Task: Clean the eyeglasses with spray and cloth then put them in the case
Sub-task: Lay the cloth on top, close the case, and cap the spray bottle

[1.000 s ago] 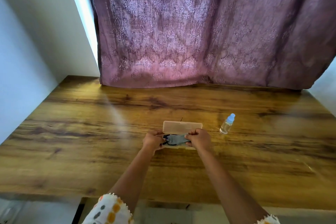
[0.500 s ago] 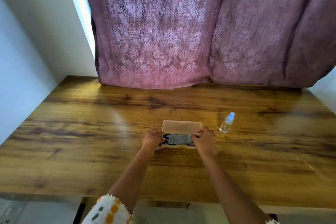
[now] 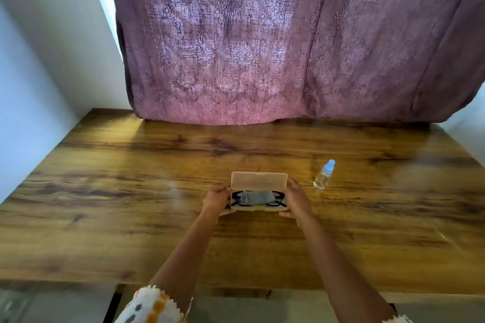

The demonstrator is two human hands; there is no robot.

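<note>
Sleeve, white with orange and grey spots, at the near left edge; a scrap of the same fabric at the near right edge. Two bare forearms reached from there toward the middle of the table, wood-grain brown.

Left hand: gripped the left end of the case, fingers curled round it.

Right hand: gripped the right end of the same case, fingers curled round the corner by the lid.

Case: pale translucent plastic, at the table's middle, between the two hands. Long axis ran left to right. Lid stood raised along the far edge; the open base faced the near side.

Eyeglasses: black frame, lying inside the base, long axis left to right along the case.

Cloth: grey, folded, lying over the middle of the eyeglasses, so that only the frame's ends showed.

Spray bottle: small, clear, pale blue cap, standing just right of the case and apart from it, cap pointing up and slightly to the far right.

Curtain: mauve, patterned, hanging to the table's far edge.

Wall: white, at the left.
</note>
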